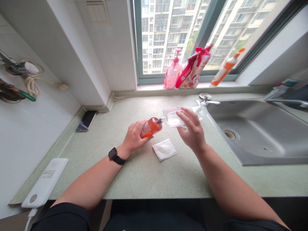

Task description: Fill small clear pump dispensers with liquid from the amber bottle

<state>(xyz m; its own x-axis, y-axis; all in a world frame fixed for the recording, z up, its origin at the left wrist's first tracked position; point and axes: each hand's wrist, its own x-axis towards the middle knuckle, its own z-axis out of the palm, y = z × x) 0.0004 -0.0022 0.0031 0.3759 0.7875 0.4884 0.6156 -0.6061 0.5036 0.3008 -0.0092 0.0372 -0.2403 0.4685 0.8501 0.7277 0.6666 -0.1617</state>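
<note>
My left hand [135, 136], with a black watch at the wrist, is wrapped round a bottle of orange liquid [154, 126]. That bottle is tilted, its dark threaded neck pointing right. A clear, square-sided bottle [171, 118] lies tipped sideways in my right hand [193, 131], held between thumb and fingers. The two bottle mouths meet or nearly meet; whether liquid passes between them I cannot tell. On the counter just below them is a folded white tissue [165, 149].
A steel sink [260, 131] is on the right, with a small tap-like fitting [209, 102] by its corner. A pink pump bottle [172, 73], a red bag [192, 70] and an orange-white bottle [225, 70] line the windowsill. Left are a phone [86, 121] and a white power bank [47, 179].
</note>
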